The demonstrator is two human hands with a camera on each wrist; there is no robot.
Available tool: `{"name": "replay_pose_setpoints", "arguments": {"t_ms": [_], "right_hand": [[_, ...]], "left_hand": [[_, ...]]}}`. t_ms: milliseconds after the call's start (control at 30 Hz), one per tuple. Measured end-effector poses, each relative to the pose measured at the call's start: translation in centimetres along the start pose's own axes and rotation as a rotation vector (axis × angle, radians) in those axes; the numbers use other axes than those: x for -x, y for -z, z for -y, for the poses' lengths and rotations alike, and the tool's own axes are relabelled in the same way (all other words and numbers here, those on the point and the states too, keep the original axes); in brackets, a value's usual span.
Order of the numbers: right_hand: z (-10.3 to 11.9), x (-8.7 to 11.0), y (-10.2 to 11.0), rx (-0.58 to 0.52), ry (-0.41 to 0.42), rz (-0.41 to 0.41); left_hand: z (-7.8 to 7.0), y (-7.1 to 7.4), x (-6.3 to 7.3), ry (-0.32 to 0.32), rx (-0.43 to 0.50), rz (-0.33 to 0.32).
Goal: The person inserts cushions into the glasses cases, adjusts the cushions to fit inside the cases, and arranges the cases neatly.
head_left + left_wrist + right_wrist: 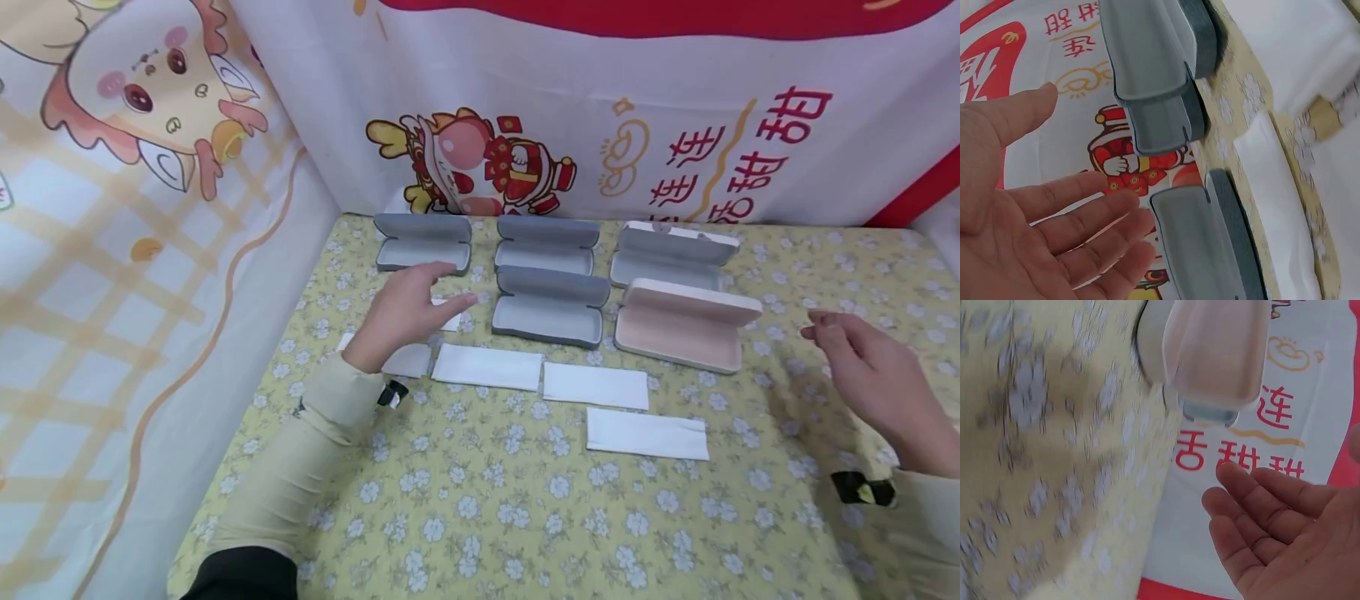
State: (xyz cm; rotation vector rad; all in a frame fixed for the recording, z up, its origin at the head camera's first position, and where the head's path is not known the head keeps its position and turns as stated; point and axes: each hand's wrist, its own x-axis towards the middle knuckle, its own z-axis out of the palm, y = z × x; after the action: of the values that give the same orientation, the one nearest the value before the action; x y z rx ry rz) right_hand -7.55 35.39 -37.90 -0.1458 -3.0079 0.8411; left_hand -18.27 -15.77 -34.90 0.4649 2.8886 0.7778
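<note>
My left hand hovers over the left part of the table with thumb and fingers spread, holding nothing. Just beyond its fingertips an opened grey glasses case stands at the back left. Partly hidden beneath that hand are folded white cloths. To the right, my right hand hangs above the table, fingers loosely bent and nothing in them. Nearest to it is an opened glasses case with a pink inside. Between the hands stand a grey case, another grey case behind it, and a white-edged case, all opened.
In front of the cases lie more folded white cloths, one at centre, one beside it and one nearer. A flowered yellow tablecloth covers the table. Printed curtains hang along the back and left.
</note>
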Motion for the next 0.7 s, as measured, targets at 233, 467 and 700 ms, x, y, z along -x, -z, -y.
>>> {"name": "replay_pose_setpoints", "arguments": {"t_ms": [233,467,700], "right_hand": [[0.3,0.7,-0.7,-0.157,-0.093,0.040],[0.2,0.9,-1.6,-0.230,-0.109,0.142],[0.7,1.2,-1.8,-0.261,-0.074,0.217]], "left_hand": [[-0.8,-1.3,0.0,-0.001,0.211,0.046],[-2.5,-3.1,0.2,-0.052,0.272,0.099],[-3.7,-4.7,0.3,-0.119,0.282,0.155]]}}
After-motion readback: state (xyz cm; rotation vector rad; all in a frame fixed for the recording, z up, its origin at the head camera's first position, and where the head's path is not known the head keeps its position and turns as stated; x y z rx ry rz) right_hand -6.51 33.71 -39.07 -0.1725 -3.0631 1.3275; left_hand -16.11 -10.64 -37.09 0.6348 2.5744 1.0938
